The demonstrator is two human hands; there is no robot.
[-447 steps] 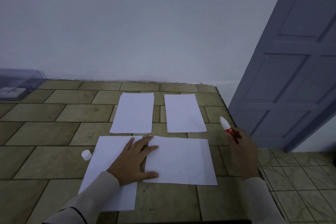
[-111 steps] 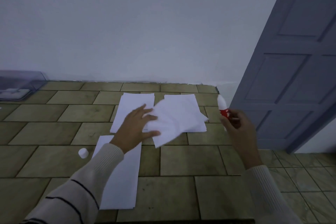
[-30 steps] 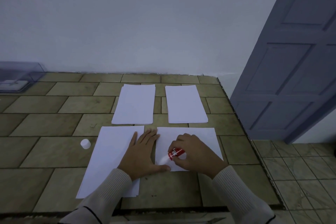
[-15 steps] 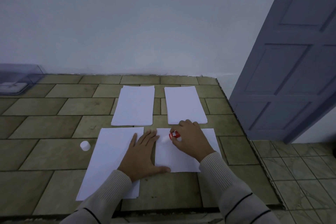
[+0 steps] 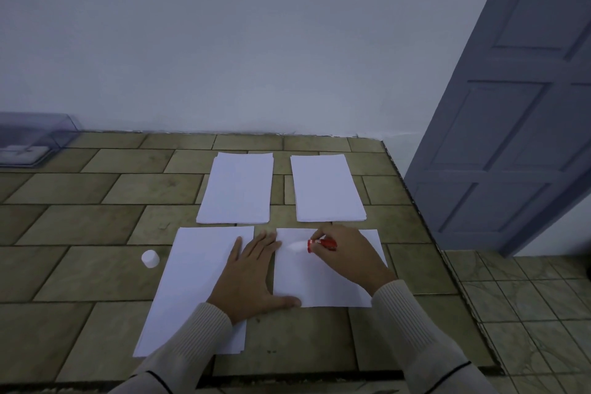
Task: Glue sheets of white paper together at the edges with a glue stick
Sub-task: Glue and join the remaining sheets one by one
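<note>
Glue stick (image 5: 321,244), pinched by fingers of right hand (image 5: 350,257), now sits near far end of the left edge of sheet (image 5: 319,286), up from its near corner. Left hand (image 5: 251,278) flat, fingers straight, pins it. Edge probably coated.

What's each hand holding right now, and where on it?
Right hand grips the glue stick by its red barrel. Left hand holds nothing, lying flat on the paper.

sleeves (image 5: 198,339): cream ribbed knit | thin dark stripe each
</note>
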